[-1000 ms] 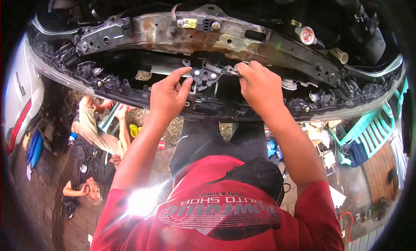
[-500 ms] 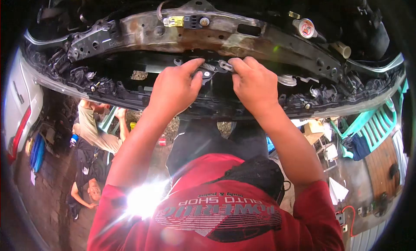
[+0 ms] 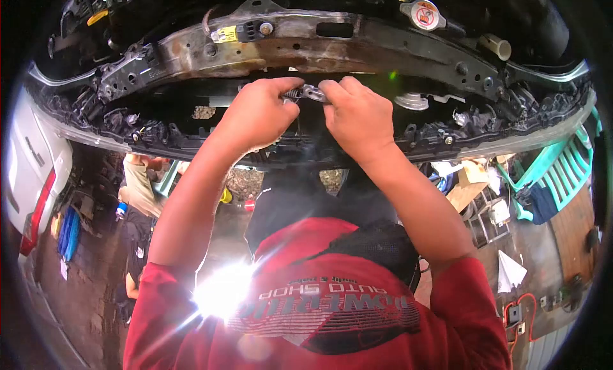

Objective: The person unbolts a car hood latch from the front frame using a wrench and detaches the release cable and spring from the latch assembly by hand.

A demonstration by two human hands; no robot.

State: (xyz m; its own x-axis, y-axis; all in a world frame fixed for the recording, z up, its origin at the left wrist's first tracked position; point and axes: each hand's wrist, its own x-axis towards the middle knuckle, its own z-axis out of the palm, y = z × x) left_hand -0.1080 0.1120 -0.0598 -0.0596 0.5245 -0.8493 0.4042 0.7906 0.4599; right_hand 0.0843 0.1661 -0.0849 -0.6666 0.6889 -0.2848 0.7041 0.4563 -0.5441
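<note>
Both my hands hold a small metal hood latch (image 3: 313, 93) with a coil spring, under the car's front crossmember (image 3: 281, 54). My left hand (image 3: 258, 116) is closed on the latch's left side, thumb and index finger pinching near the spring and hiding much of the body. The fingers of my right hand (image 3: 361, 120) are closed on the silver slotted end at the right. Above the hands, the worn crossmember carries a black connector block with a yellow label (image 3: 226, 35) and a bolt (image 3: 266, 29). A round silver horn-like disc (image 3: 412, 101) sits right of my right hand.
A radiator cap (image 3: 424, 15) and a beige pipe end (image 3: 495, 47) lie beyond the crossmember. The dark bumper-side edge (image 3: 357, 166) crosses under my forearms. Behind it are a person in beige trousers (image 3: 136, 181), a teal chair (image 3: 568, 175) and a white car (image 3: 45, 178).
The camera view has shifted. My hands have moved slightly right relative to the crossmember, still gripping the latch. The latch has turned, and its lower plate is now hidden behind my left hand.
</note>
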